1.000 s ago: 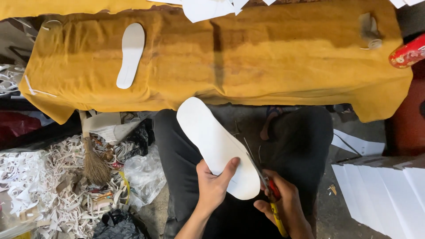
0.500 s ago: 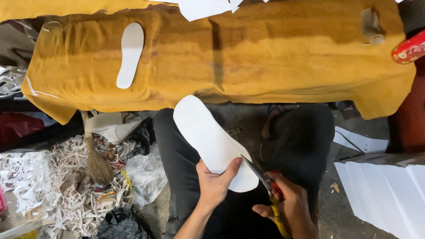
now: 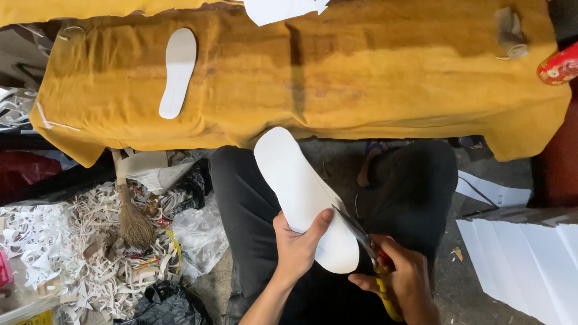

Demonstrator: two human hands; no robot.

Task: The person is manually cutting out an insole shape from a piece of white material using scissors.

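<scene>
My left hand (image 3: pixel 293 248) grips a white insole-shaped cutout (image 3: pixel 295 186) by its near end, thumb on top, holding it over my lap. My right hand (image 3: pixel 402 278) is closed on a pair of scissors (image 3: pixel 366 248) with yellow and red handles. The blades lie against the right edge of the cutout near its heel. A second white insole (image 3: pixel 177 71) lies flat on the mustard-yellow leather sheet (image 3: pixel 361 78) draped over the bench ahead.
A heap of white offcuts (image 3: pixel 72 253), a small broom (image 3: pixel 129 213) and plastic bags lie on the floor at left. Stacked white sheets (image 3: pixel 524 259) sit at right. A red can (image 3: pixel 560 65) and a small roll (image 3: pixel 510 31) rest at the bench's right end.
The scissors have moved up along the right edge of the cutout, and my left hand has turned the cutout slightly, its toe now pointing more up-left.
</scene>
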